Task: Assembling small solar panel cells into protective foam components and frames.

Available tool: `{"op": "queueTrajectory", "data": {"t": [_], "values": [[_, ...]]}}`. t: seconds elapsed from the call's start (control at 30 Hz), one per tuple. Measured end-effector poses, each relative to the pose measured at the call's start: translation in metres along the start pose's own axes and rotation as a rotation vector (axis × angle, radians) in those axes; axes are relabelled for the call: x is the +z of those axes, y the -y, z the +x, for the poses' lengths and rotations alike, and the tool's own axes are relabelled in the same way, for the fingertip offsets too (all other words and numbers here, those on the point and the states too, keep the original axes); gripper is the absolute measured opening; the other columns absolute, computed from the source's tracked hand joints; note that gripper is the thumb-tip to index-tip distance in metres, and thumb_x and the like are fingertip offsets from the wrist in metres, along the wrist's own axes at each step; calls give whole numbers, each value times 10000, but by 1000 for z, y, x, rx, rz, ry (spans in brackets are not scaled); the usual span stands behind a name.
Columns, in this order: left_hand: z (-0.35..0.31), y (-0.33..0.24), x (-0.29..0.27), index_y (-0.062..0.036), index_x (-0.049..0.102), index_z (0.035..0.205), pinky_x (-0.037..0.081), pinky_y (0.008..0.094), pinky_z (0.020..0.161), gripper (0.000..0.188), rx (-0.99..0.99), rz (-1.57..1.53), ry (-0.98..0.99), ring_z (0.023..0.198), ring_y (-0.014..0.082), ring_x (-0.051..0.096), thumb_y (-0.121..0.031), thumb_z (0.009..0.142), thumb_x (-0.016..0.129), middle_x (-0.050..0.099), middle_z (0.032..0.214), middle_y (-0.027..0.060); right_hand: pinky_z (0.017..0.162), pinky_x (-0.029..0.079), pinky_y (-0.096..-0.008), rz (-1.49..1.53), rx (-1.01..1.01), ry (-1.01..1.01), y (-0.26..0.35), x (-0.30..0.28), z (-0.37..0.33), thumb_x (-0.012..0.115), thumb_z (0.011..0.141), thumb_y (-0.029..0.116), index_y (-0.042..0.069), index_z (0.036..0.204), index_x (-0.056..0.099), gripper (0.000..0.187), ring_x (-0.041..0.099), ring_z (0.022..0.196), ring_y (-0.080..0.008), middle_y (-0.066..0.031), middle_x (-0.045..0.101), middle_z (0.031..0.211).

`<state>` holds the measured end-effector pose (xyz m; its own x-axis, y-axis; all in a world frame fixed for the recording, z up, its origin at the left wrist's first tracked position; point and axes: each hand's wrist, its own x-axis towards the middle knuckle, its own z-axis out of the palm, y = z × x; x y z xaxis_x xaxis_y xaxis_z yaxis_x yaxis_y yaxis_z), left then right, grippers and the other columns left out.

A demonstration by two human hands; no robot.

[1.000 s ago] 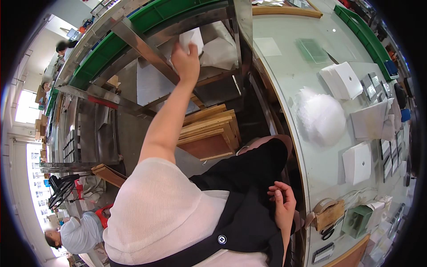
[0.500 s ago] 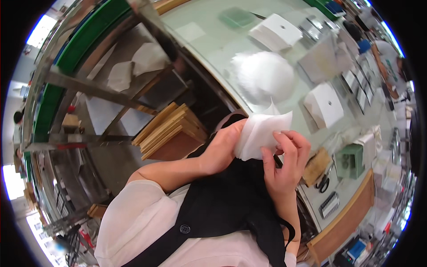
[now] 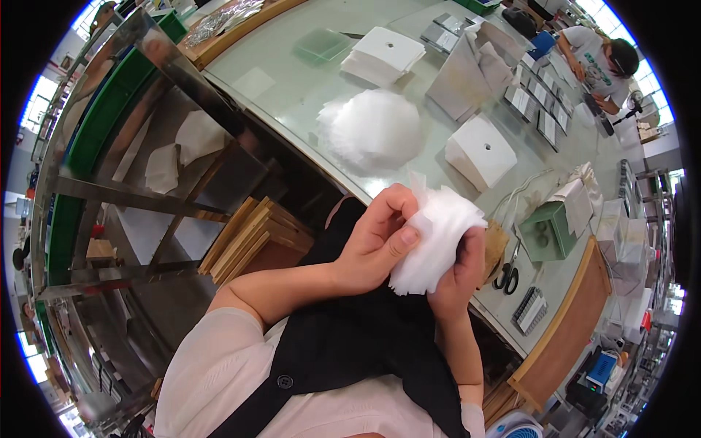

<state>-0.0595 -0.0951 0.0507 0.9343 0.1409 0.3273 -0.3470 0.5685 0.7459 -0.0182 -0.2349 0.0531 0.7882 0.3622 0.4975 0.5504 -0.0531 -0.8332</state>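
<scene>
Between my hands, above the table's near edge, is a stack of thin white sheets (image 3: 442,237), bent and with ragged edges. My left hand (image 3: 381,237) grips its left side, thumb on the top and fingers curled behind. Around the right side my right hand (image 3: 461,274) is wrapped, its fingertips mostly hidden by the sheets. Beyond them on the table lies a round, fanned pile of white sheets (image 3: 376,131). Two stacks of white square sheets, each with a small hole, are a farther stack (image 3: 385,52) and a nearer stack (image 3: 482,150).
A grey bin (image 3: 464,77) with white cloth stands mid-table near rows of dark-framed plates (image 3: 540,98). Scissors (image 3: 506,274) and a green box (image 3: 549,230) lie to the right. On the left are a metal rack (image 3: 131,186) and wooden boards (image 3: 255,233). Another person (image 3: 599,66) works at the far right.
My left thumb has come over the front of the sheets, and my right hand has gone from fingering their face to holding their right side. The view has shifted to the right.
</scene>
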Motion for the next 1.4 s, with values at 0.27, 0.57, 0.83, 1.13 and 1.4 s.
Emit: {"op": "queueTrajectory", "data": {"t": [0.27,0.57,0.83,1.13,1.4], "values": [[31,-4,-34,-48,556,1062,417,325,819,245,605,708,435,899,251,498,-245,922,597,522,987,103,906,484,-326,1088,730,-88,7,-2,1,585,903,101,-14,1308,440,445,573,1087,-190,-113,554,1233],[26,-26,-15,-40,549,1144,406,290,919,330,73,458,351,1080,203,480,-59,840,676,463,1106,110,883,437,-316,-158,-193,-9,-12,-21,5,565,927,184,-42,1228,453,393,554,1022,-219,-144,536,1179],[34,-21,-14,-69,601,1043,449,373,871,355,491,742,453,1009,274,547,-137,749,789,566,1011,92,906,446,-279,1010,605,-200,24,-10,9,526,943,91,-24,1236,459,322,563,1032,-142,-90,575,1130],[27,-28,-12,-27,495,1209,360,354,1000,500,-44,318,320,1190,205,422,-319,858,699,411,1270,113,873,453,-366,-223,-341,-98,-7,-10,-5,626,826,109,-7,1139,562,340,566,1003,-284,-163,577,1139],[32,-32,-10,-60,546,1164,358,349,976,413,-18,392,398,1132,206,430,-250,840,716,399,1260,116,810,470,-383,-292,-320,-166,3,-4,-3,713,774,150,-8,1068,575,361,566,961,-311,-184,584,1086]]}}
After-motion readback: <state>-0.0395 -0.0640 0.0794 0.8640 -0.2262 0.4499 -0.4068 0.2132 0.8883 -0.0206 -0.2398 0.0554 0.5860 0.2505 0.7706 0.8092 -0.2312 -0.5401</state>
